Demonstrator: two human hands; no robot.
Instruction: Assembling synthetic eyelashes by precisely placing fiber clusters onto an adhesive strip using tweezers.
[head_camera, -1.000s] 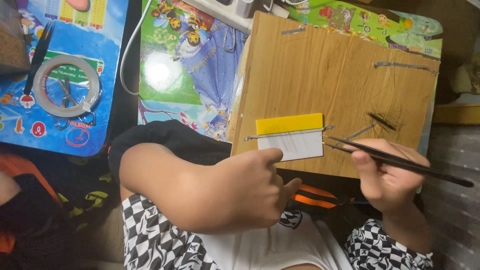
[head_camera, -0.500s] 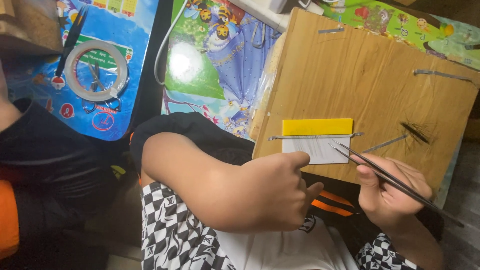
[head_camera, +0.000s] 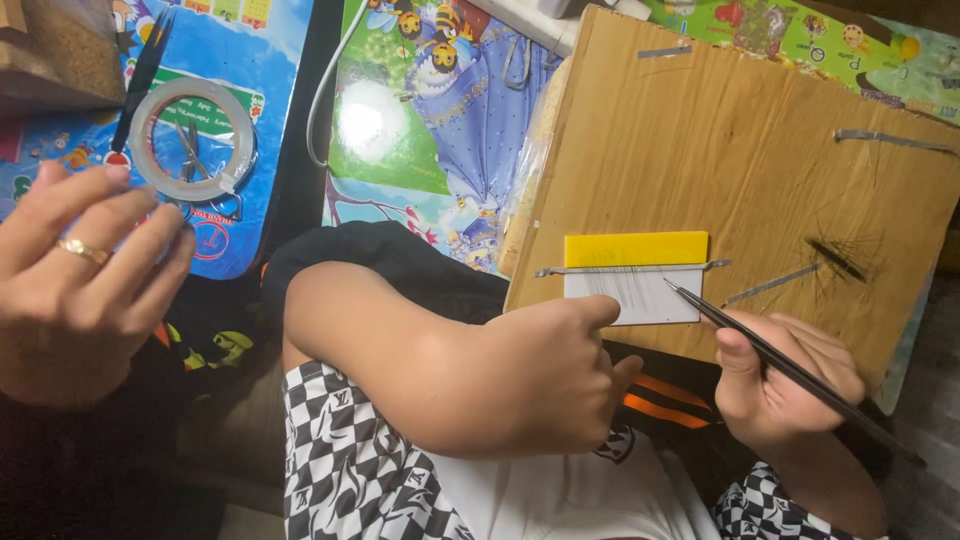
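While the head camera looks down over a lap in checkered shorts, the person's left hand rests at the near edge of a wooden board, its fingers curled inward and the index fingertip touching the lower left corner of a small white card. Whether anything sits inside that curled hand cannot be told. A yellow strip lies along the top of the card, and a thin grey strip of tape crosses where the two meet; fine dark hairs show on the white part. The card lies flat near the board's near edge, about midway along it.

To the right, the right hand pinches long dark tweezers between thumb and fingers, the tip touching the card's right edge and the far end running off toward the lower right. Further right on the board lies a small dark tuft of hairs, with another grey tape strip between it and the card.

At the far left, another person's hand wearing a gold ring is raised, fingers loosely spread and holding nothing. Just beyond it a roll of clear tape lies on a colourful printed mat.
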